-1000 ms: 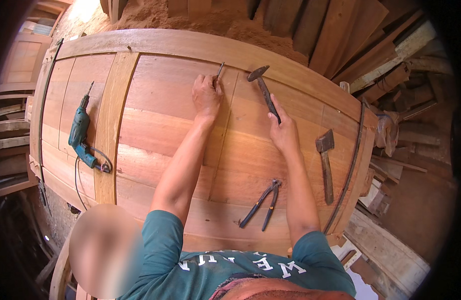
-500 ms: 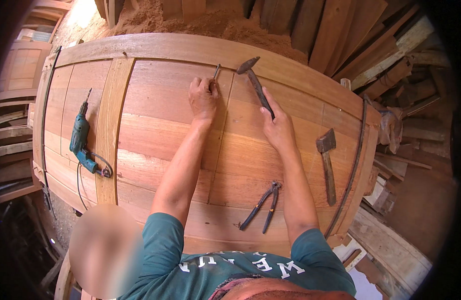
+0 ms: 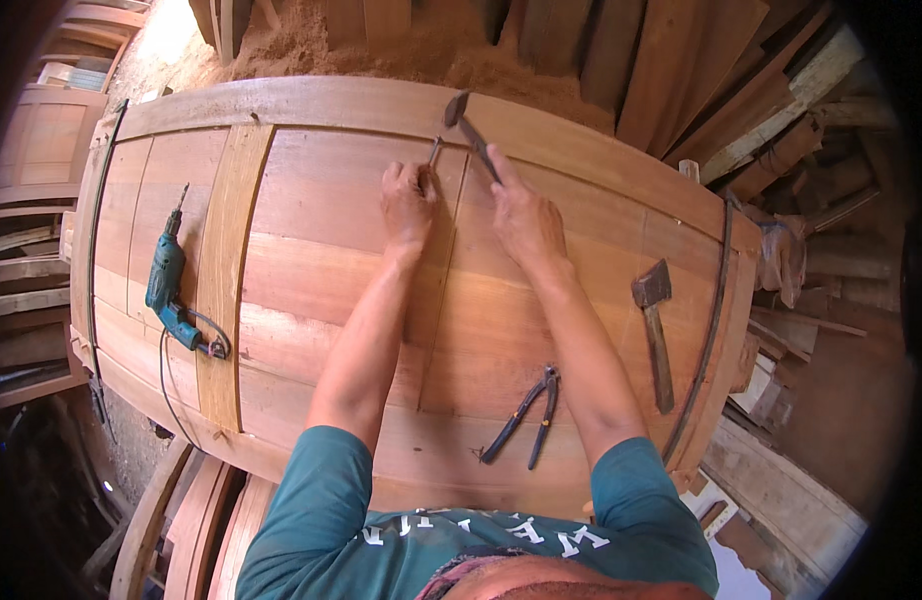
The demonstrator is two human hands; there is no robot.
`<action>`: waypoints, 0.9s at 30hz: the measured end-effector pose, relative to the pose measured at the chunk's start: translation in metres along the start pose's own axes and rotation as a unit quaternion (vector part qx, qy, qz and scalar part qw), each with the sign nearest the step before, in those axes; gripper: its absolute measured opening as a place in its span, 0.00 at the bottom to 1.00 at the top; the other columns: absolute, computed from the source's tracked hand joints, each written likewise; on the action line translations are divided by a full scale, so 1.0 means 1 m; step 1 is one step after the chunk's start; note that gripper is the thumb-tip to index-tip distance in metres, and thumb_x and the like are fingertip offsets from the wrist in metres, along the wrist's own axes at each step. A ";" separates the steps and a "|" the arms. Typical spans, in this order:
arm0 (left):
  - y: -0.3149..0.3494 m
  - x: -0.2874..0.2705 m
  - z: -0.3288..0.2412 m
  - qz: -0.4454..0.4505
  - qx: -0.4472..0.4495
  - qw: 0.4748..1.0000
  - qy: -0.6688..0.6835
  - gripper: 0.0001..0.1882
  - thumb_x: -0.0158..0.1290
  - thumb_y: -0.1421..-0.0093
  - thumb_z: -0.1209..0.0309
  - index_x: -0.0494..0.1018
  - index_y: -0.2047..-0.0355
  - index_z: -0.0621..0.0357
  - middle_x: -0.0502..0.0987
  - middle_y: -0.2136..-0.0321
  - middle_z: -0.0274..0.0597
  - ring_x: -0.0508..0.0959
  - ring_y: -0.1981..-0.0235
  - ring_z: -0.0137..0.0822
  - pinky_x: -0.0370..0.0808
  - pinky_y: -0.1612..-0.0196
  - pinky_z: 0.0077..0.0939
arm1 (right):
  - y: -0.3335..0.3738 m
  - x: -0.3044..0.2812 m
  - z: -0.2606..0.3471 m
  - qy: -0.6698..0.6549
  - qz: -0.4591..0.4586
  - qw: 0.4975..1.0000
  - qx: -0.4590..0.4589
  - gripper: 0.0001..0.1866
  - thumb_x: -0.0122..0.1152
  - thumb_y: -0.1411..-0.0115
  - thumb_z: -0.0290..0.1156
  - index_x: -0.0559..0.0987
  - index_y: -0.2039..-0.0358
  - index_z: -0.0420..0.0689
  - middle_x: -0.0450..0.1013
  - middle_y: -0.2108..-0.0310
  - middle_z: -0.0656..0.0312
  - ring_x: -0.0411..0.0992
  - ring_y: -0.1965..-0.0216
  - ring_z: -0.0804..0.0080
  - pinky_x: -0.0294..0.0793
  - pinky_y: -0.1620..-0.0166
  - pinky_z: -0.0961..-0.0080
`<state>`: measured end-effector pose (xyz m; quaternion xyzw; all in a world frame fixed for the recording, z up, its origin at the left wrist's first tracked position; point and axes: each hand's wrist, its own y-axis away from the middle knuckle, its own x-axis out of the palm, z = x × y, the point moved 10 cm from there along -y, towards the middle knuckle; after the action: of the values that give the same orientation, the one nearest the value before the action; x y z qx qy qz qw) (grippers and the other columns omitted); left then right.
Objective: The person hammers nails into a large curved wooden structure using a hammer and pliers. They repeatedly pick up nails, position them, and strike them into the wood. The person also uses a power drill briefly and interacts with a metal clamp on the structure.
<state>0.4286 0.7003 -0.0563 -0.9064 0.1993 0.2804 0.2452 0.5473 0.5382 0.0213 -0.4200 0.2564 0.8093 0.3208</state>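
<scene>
The person's left hand (image 3: 409, 205) holds a thin metal pin (image 3: 435, 152) in a narrow grip, fingers gathered near its lower end, so the far end stands free toward the edge rail (image 3: 331, 107) of the large wooden panel (image 3: 331, 190). Holding it there probably steadies the pin while keeping the knuckles back from the hammer (image 3: 474, 141). Whether the pin touches the wood cannot be told.

The right hand (image 3: 529, 222) has its grip closed around the hammer's handle; the head hangs just beyond the pin's free end, apparently apart from it. The forearms reach across the panel, likely because the rail lies on its far side.

Other tools lie within reach but out of the hands' way: a teal drill (image 3: 167, 272) at the left beside a pale crosspiece (image 3: 221, 280), dark-handled pincers (image 3: 516, 418) near the right forearm, and a broad-headed hatchet-like tool (image 3: 656, 340) farther right.
</scene>
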 end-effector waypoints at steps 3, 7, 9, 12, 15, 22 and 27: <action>-0.002 0.001 0.016 -0.026 -0.021 0.997 0.067 0.02 0.62 0.39 0.73 0.82 0.66 0.56 0.77 0.69 0.50 0.79 0.63 0.54 0.77 0.60 0.48 | 0.009 -0.021 -0.006 -0.101 -0.090 0.991 -0.018 0.32 0.55 0.28 0.32 0.64 0.25 0.61 0.79 0.50 0.42 0.80 0.52 0.38 0.78 0.49 0.45; -0.001 0.005 0.014 -0.004 -0.028 0.997 0.077 0.03 0.62 0.39 0.74 0.82 0.65 0.55 0.77 0.68 0.49 0.79 0.62 0.54 0.77 0.59 0.48 | 0.014 -0.016 -0.017 -0.116 -0.090 0.988 -0.038 0.31 0.55 0.28 0.33 0.65 0.25 0.60 0.79 0.49 0.41 0.79 0.50 0.37 0.78 0.47 0.47; -0.002 0.006 0.010 0.007 -0.020 0.998 0.063 0.03 0.62 0.40 0.75 0.82 0.65 0.54 0.77 0.68 0.49 0.79 0.62 0.54 0.77 0.58 0.47 | 0.018 -0.010 -0.022 -0.107 -0.072 0.991 -0.040 0.31 0.56 0.28 0.33 0.65 0.25 0.60 0.79 0.48 0.41 0.79 0.50 0.37 0.78 0.48 0.48; -0.003 0.005 0.004 0.010 -0.021 0.999 0.033 0.03 0.62 0.41 0.75 0.82 0.66 0.54 0.77 0.68 0.48 0.79 0.62 0.54 0.76 0.58 0.47 | 0.023 -0.003 -0.022 -0.104 -0.036 0.994 -0.008 0.31 0.57 0.28 0.33 0.66 0.25 0.59 0.79 0.48 0.41 0.79 0.50 0.37 0.79 0.48 0.48; -0.003 0.003 0.003 0.007 -0.014 0.999 0.028 0.02 0.62 0.41 0.75 0.82 0.67 0.54 0.77 0.68 0.48 0.79 0.62 0.54 0.76 0.58 0.47 | 0.024 -0.006 -0.014 -0.117 -0.069 0.990 -0.041 0.31 0.57 0.28 0.32 0.66 0.26 0.59 0.80 0.50 0.41 0.79 0.51 0.38 0.79 0.48 0.47; 0.001 0.001 -0.004 0.010 -0.002 1.000 0.006 0.01 0.61 0.40 0.74 0.81 0.68 0.56 0.76 0.69 0.49 0.78 0.60 0.54 0.76 0.58 0.48 | 0.017 0.011 0.003 -0.078 -0.118 0.985 -0.100 0.31 0.56 0.27 0.31 0.66 0.25 0.62 0.80 0.50 0.41 0.82 0.55 0.43 0.80 0.51 0.52; -0.003 0.012 0.010 0.041 -0.043 0.998 -0.004 0.03 0.62 0.39 0.73 0.81 0.69 0.58 0.78 0.70 0.50 0.78 0.67 0.55 0.75 0.62 0.48 | 0.029 -0.018 -0.006 -0.009 -0.006 0.998 0.055 0.29 0.54 0.25 0.34 0.66 0.25 0.63 0.80 0.49 0.41 0.82 0.57 0.47 0.80 0.50 0.55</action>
<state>0.4349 0.7055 -0.0695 -0.9061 0.2230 0.3021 0.1950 0.5374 0.5096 0.0376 -0.3964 0.2947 0.7956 0.3507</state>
